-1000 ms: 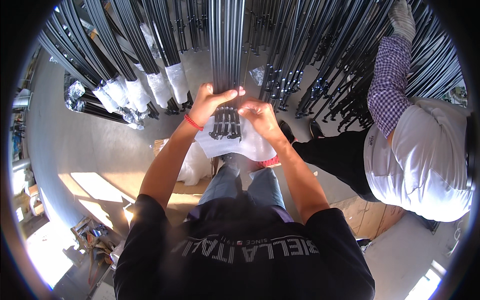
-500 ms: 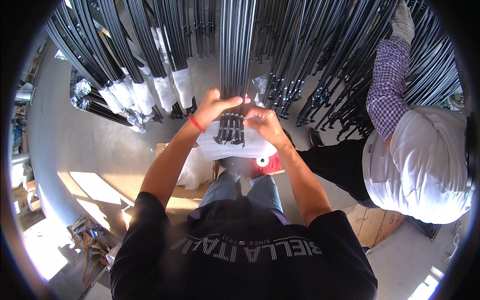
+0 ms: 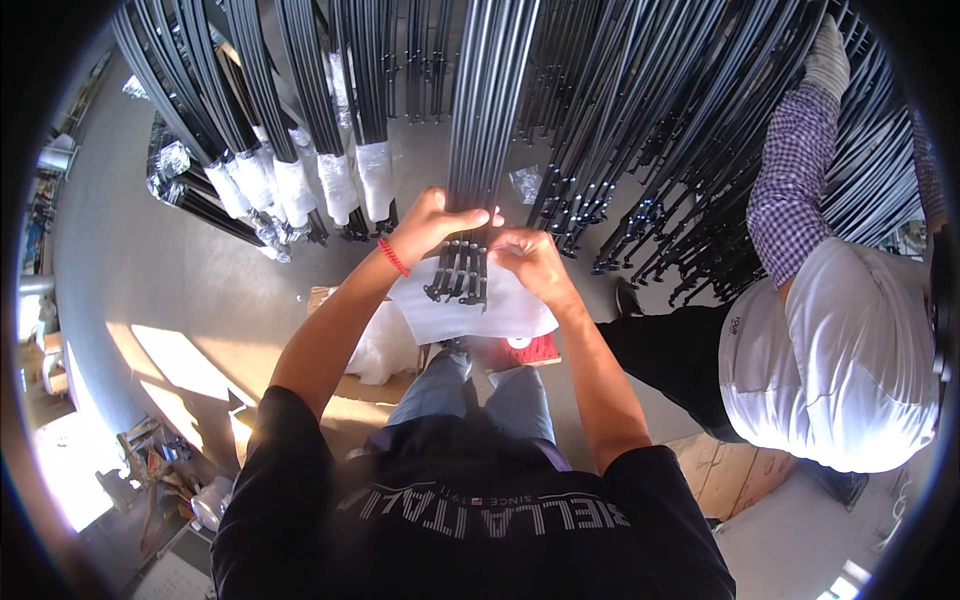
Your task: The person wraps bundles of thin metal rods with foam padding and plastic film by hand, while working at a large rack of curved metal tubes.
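Head view: bundle of black rods [image 3: 490,110] hangs upright in front of the person, fittings at its lower end [image 3: 460,272] over a translucent white sheet [image 3: 500,310]. Left hand [image 3: 430,224] is closed round the bundle just above the fittings, thumb across the front. Right hand [image 3: 535,264] is at the right edge, thumb and forefinger curled close together; cannot tell whether they pinch a rod or the sheet. Handling, judged: long, stiff, probably heavy together; smooth shafts may slide on one another — best hold is a full wrap above the fittings, which look knobbly and apt to snag. Sheet looks thin, soft, easily creased — take by an edge. Left: bundles with white-wrapped ends [image 3: 337,190]. Right: co-worker's gloved hand [image 3: 828,62] among more rods.
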A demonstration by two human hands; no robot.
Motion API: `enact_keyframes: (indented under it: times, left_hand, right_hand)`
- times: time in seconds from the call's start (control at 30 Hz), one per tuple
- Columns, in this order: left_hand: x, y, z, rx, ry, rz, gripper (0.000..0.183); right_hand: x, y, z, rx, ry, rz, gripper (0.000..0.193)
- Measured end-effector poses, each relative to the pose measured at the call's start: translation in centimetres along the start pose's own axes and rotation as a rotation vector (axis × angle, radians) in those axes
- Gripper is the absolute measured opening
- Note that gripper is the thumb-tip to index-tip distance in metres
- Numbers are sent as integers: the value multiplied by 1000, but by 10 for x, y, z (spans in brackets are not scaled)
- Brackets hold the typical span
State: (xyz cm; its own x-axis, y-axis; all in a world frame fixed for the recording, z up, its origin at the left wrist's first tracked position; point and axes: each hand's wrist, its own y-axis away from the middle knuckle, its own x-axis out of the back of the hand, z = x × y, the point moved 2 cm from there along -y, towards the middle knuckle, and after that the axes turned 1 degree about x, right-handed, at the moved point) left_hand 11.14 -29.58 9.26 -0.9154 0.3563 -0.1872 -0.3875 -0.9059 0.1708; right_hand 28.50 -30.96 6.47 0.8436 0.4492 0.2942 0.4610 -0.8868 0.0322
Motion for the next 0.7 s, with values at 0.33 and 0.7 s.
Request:
enact_keyframes:
  times: [0.33, 0.7]
  left_hand:
    - [0, 1, -1, -41, 20, -23, 27]
    - [35, 55, -35, 159, -742, -228, 39]
  right_hand:
    - [-10, -11, -26, 35, -190, -98, 21]
    - [-13, -21, 0, -185, -240, -213, 18]
